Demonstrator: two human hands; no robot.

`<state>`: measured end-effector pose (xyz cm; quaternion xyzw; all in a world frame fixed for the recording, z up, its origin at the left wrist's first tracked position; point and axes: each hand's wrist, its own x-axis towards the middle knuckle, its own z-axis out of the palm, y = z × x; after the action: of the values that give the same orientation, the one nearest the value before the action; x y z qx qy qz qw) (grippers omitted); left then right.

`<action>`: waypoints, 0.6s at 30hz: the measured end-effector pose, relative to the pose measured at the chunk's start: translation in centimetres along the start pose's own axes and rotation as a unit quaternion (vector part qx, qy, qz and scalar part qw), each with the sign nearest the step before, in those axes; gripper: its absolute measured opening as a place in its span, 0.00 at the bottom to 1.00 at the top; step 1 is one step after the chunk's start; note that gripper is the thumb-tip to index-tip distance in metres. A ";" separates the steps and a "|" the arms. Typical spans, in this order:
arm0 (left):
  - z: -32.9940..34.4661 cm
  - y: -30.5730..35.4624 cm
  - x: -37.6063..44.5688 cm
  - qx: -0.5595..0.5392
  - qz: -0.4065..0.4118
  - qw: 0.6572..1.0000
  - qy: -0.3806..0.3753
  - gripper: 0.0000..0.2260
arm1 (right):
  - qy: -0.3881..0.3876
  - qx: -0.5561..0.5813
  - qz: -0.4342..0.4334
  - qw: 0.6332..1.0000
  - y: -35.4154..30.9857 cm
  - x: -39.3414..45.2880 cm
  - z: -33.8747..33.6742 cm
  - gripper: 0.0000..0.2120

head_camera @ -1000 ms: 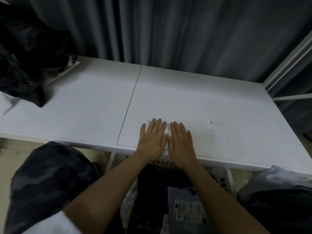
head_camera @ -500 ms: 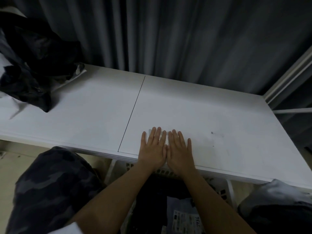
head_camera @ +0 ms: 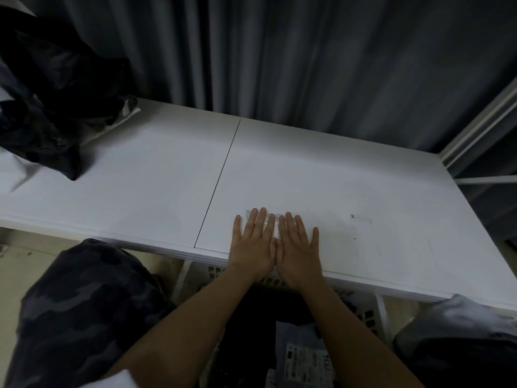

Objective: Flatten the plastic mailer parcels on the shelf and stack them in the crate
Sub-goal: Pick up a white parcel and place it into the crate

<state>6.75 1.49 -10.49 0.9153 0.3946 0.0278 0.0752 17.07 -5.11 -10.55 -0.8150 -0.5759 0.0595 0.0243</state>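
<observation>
Grey curtains (head_camera: 307, 57) back a white shelf (head_camera: 140, 191); flat hands (head_camera: 275, 242) press a mailer (head_camera: 275, 229)

Both hands lie flat, palms down, left (head_camera: 253, 242) and right (head_camera: 298, 245) touching, fingers straight

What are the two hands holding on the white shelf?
Nothing is gripped. The left hand and right hand press flat on a small pale plastic mailer parcel, covering most of its top.
</observation>
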 end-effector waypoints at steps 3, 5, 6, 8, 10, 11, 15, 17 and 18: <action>0.0 0.1 0.1 -0.002 -0.004 1.000 -0.008 0.36 | 0.004 0.009 -0.003 1.000 0.0 0.0 0.0 0.36; 0.1 0.1 0.1 -0.004 -0.006 1.000 -0.012 0.36 | 0.002 0.008 -0.003 1.000 0.0 0.0 0.0 0.41; 0.0 0.1 0.1 -0.007 -0.008 1.000 -0.014 0.36 | 0.000 0.008 -0.002 1.000 -0.1 0.0 0.0 0.42; 0.0 0.2 0.2 -0.010 -0.012 1.000 -0.016 0.36 | -0.003 0.005 0.000 1.000 0.0 0.1 0.0 0.42; 0.1 0.2 0.3 -0.013 -0.013 1.000 -0.023 0.37 | -0.007 0.006 0.000 1.000 0.0 0.1 0.0 0.42; 0.1 0.2 0.3 -0.015 -0.013 0.999 -0.025 0.37 | -0.008 0.008 0.000 1.000 0.0 0.1 0.0 0.39; 0.4 0.0 0.5 -0.019 -0.007 1.000 -0.021 0.36 | -0.013 0.006 0.000 1.000 0.2 0.3 0.3 0.33; 0.3 -0.1 0.4 -0.022 -0.006 1.000 -0.009 0.36 | -0.009 0.013 -0.003 1.000 0.2 0.3 0.3 0.31; 0.3 -0.2 0.5 -0.019 -0.004 1.000 -0.005 0.36 | -0.007 0.016 -0.004 1.000 0.2 0.4 0.2 0.30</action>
<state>7.03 1.96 -10.78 0.9121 0.3977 0.0302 0.0948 17.32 -4.82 -10.77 -0.8117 -0.5783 0.0743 0.0341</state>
